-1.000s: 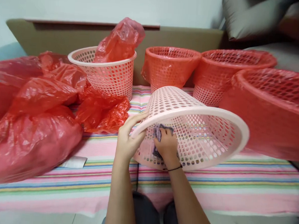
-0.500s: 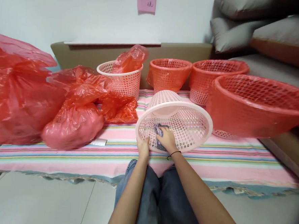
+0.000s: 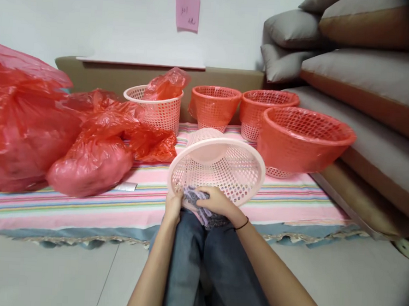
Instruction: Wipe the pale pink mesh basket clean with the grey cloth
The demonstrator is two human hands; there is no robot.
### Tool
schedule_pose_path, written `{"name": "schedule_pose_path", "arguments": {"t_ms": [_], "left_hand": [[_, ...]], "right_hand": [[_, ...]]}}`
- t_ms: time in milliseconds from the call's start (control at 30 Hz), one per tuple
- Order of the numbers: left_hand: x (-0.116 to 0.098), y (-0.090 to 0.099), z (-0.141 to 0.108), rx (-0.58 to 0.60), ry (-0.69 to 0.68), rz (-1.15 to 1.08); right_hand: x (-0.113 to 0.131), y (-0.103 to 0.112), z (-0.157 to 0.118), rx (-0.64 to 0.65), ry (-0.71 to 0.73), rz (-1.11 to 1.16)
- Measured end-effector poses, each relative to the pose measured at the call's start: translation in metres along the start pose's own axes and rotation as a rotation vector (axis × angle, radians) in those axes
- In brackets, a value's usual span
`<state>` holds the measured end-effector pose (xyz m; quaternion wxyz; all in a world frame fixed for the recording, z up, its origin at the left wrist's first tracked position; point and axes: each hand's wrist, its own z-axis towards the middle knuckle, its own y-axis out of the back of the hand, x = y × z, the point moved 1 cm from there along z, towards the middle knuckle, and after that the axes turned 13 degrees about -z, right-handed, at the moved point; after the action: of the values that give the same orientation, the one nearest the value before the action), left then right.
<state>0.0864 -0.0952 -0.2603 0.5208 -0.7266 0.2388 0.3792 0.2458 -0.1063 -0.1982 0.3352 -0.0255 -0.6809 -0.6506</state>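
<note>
A pale pink perforated basket point(image 3: 241, 199) lies tipped on the striped cloth, its mouth facing me. My left hand point(image 3: 173, 206) is closed on the lower left of its rim. A grey and purple cloth point(image 3: 204, 210) is bunched at the rim's lower edge, partly hanging over it onto my knees. My right hand point(image 3: 217, 202) grips this cloth at the front of the basket's mouth, with a thin black band on the wrist.
Red plastic bags point(image 3: 93, 164) bulge at the left. Behind stands a pink basket point(image 3: 158, 111) with red plastic in it. Several plastic-covered baskets point(image 3: 302, 145) stand at the right, beside stacked cushions point(image 3: 368, 80).
My right hand has drawn the cloth from inside the basket out to its near rim and toward my knees. The view has shifted, showing more of the cushions.
</note>
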Motion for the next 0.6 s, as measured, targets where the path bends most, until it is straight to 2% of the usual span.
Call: {"name": "schedule_pose_path", "arguments": {"t_ms": [100,200,267,367,467,533,600], "left_hand": [[-0.024,0.0,-0.039,0.104,0.04,0.039],[-0.042,0.004,-0.076,0.146,0.091,0.09],[-0.048,0.011,-0.094,0.13,0.147,0.097],[-0.051,0.024,-0.111,0.06,0.16,0.131],[-0.065,0.027,-0.119,-0.036,-0.028,0.253],[-0.085,0.018,-0.128,-0.112,-0.238,0.345],[-0.112,0.0,-0.144,-0.125,-0.452,0.397]], "right_hand": [[0.003,0.02,0.01,-0.091,-0.054,-0.036],[-0.002,0.026,0.033,-0.159,-0.147,-0.137],[-0.006,0.018,0.045,-0.156,-0.202,-0.213],[-0.012,-0.009,0.049,-0.08,-0.251,-0.317],[-0.015,-0.04,0.039,-0.033,-0.293,-0.405],[-0.014,-0.055,0.032,-0.032,-0.311,-0.452],[-0.012,-0.064,0.028,-0.028,-0.312,-0.486]]}}
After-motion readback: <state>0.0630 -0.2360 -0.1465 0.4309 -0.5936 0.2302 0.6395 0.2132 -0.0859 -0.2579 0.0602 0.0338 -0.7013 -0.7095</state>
